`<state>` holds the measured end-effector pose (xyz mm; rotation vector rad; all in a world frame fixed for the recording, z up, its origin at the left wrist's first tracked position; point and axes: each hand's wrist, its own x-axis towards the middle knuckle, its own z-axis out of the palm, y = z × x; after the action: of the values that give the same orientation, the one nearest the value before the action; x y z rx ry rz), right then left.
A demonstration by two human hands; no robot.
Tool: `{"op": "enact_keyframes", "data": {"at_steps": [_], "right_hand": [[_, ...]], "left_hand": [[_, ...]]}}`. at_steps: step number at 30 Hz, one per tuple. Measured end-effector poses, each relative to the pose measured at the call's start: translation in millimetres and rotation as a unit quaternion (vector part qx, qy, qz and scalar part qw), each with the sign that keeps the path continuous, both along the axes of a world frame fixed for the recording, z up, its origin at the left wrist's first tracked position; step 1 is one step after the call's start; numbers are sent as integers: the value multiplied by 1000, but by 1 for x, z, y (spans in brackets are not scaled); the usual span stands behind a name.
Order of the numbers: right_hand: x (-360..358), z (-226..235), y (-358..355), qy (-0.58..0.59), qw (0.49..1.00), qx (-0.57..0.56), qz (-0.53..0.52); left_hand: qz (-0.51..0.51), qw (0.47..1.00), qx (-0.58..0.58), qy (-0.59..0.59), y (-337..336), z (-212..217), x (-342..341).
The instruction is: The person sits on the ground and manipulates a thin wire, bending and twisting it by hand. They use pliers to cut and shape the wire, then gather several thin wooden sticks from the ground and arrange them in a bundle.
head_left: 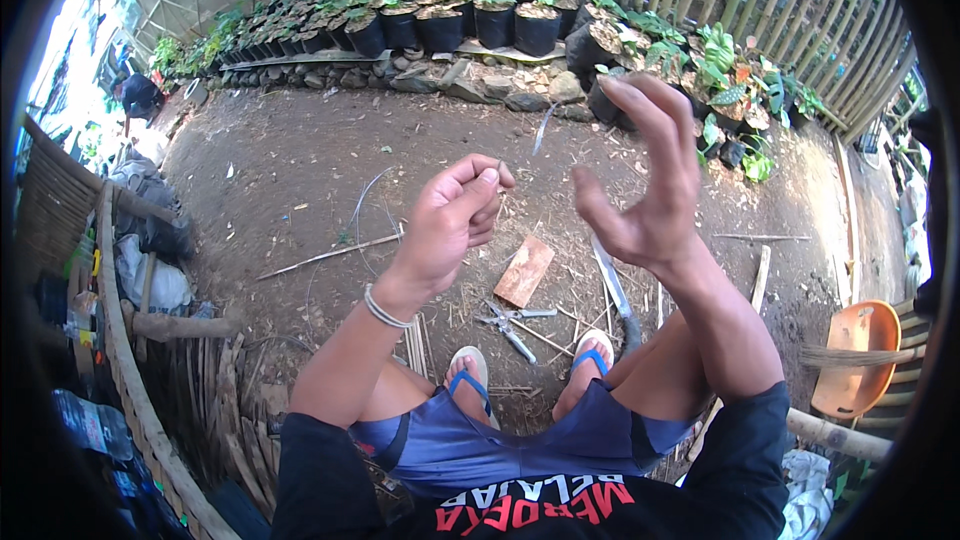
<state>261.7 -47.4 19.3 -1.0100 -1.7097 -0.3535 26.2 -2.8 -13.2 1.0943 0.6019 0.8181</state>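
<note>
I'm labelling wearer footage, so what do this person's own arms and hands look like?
The left hand and right hand are bare, without gloves. A thin, pale wristband, seemingly doubled, circles the left wrist; none shows on the right. The left sleeve and right sleeve are black and short, leaving both forearms uncovered.

Red-white lettering [540, 507] on black shirt [700, 500]

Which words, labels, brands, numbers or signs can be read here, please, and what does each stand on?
Black shirt: large red and white lettering on the front; legible in part, but I won't copy the wording.
Clear plastic container at the left: small reddish marks, too blurred to read.
I can make out no other text.
</note>
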Motion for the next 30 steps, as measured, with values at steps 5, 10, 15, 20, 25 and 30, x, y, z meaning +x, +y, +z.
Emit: {"op": "enact_keyframes", "data": {"at_steps": [5,10,15,20,25,30], "right_hand": [[-25,-11,-12,103,896,-407,142],[-47,-31,-11,92,872,-437,200],[-46,-26,-7,81,921,-327,194],[-29,-13,-6,49,929,-332,157],[-22,-9,-10,50,919,-348,176],[-12,4,-13,136,855,-461,197]], "left_hand": [[52,987,26,-148,0,-19,12],[24,973,-60,-224,-2,-25,14],[12,989,-30,-146,-4,-17,9],[57,989,90,105,7,6,-15],[107,901,200,371,21,18,-37],[312,715,548,302,27,16,-33]]}}
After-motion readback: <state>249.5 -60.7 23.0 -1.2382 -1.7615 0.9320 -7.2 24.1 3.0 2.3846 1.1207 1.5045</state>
